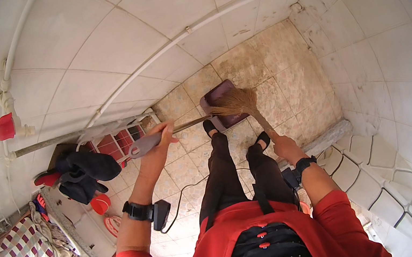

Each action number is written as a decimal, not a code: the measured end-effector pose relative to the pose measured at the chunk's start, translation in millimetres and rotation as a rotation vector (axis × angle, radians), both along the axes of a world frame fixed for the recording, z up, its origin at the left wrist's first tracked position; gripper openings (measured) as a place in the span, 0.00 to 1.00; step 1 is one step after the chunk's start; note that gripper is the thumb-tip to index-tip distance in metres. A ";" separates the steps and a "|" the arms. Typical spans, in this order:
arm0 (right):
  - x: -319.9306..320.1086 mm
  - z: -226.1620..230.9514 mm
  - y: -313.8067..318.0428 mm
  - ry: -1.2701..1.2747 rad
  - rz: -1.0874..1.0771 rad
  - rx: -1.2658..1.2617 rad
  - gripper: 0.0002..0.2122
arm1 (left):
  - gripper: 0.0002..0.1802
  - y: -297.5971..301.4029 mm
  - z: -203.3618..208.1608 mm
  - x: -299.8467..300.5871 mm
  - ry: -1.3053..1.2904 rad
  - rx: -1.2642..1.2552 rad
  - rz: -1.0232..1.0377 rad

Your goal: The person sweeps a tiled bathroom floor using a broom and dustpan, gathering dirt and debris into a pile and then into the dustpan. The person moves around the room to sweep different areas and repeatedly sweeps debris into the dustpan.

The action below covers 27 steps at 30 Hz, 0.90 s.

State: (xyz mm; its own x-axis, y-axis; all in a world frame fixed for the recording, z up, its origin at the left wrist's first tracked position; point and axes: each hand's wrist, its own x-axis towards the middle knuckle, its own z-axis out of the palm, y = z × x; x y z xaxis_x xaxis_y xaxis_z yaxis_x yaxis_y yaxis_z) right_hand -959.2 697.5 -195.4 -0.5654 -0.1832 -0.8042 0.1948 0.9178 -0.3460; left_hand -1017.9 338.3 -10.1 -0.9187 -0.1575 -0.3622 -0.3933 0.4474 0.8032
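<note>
Clenched: L hand [163, 134] on maroon dustpan [224, 105] handle, R hand [286, 147] on straw broom [237, 102].

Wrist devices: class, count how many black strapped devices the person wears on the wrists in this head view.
2. One wrist device sits on the left forearm, behind the left hand; the other wrist device sits behind the right hand. None appears hidden.

The dustpan [224, 105] lies on the floor [291, 87] before the person's feet, near the back wall. The broom [239, 104] head rests on the dustpan. The left hand [162, 134] holds the dustpan handle to the left; the right hand [285, 147] grips the broom handle to the right. A rack [109, 139] stands along the left wall.
</note>
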 end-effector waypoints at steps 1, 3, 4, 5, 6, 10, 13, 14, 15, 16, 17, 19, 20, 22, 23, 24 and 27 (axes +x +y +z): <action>1.0 -3.8 1.1 -0.016 0.006 0.008 0.30 | 0.15 -7.4 1.6 6.3 -0.017 -0.005 0.013; 7.2 -9.9 6.3 -0.034 -0.006 0.022 0.30 | 0.16 -24.4 0.4 11.6 -0.003 0.054 0.090; 10.7 -12.1 9.2 -0.024 -0.008 0.010 0.30 | 0.15 -34.8 -0.2 10.6 0.031 0.115 0.156; 14.4 -14.4 10.3 -0.018 -0.016 0.001 0.30 | 0.15 -43.0 -0.6 10.4 0.065 0.172 0.220; 16.5 -15.8 11.7 -0.023 -0.039 0.011 0.30 | 0.16 -49.6 0.1 9.6 0.045 0.163 0.210; 14.9 -17.9 9.0 -0.098 -0.028 0.030 0.29 | 0.16 -56.4 -0.8 -0.1 -0.016 0.152 0.143; 19.1 -5.4 27.5 -0.124 -0.185 -0.114 0.30 | 0.17 -49.9 -5.0 -9.6 -0.053 0.142 0.127; 28.2 4.6 44.0 -0.077 -0.238 -0.211 0.29 | 0.18 -50.7 -4.9 -11.0 -0.090 0.107 0.124; 40.8 14.6 59.0 -0.015 -0.286 -0.311 0.29 | 0.19 -52.8 -4.3 -10.4 -0.069 0.094 0.102; 56.7 24.9 73.6 -0.108 -0.452 -0.339 0.29 | 0.20 -55.4 -4.3 -10.1 -0.081 0.016 0.085; 75.4 35.7 88.2 -0.184 -0.618 -0.367 0.29 | 0.20 -57.6 -6.0 -11.3 -0.029 -0.035 0.046; 109.9 50.4 113.3 -0.262 -0.861 -0.445 0.28 | 0.22 -63.9 -6.6 -11.4 -0.012 -0.073 0.065; 127.4 55.8 123.5 -0.269 -0.940 -0.496 0.27 | 0.23 -65.7 -5.8 -9.9 -0.052 -0.062 0.123; 154.6 58.4 138.2 -0.299 -1.096 -0.561 0.26 | 0.23 -66.1 -1.5 -7.3 -0.145 -0.078 0.165; 164.9 57.5 143.8 -0.323 -1.175 -0.574 0.26 | 0.23 -65.4 3.3 -6.4 -0.196 -0.104 0.149; 173.6 55.8 148.3 -0.347 -1.258 -0.561 0.26 | 0.23 -63.4 8.7 -6.7 -0.248 -0.137 0.134; 196.3 54.2 156.1 -0.345 -1.359 -0.539 0.25 | 0.22 -44.1 14.3 -8.3 -0.165 -0.055 0.169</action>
State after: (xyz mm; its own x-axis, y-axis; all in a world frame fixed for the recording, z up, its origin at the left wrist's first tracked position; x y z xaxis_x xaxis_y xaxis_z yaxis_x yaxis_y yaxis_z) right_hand -762.8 853.5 -141.2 -0.3451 0.0021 -0.9386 0.9102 -0.2433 -0.3352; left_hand -1026.2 294.2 4.2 -0.8065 -0.3274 -0.4922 -0.5905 0.4053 0.6979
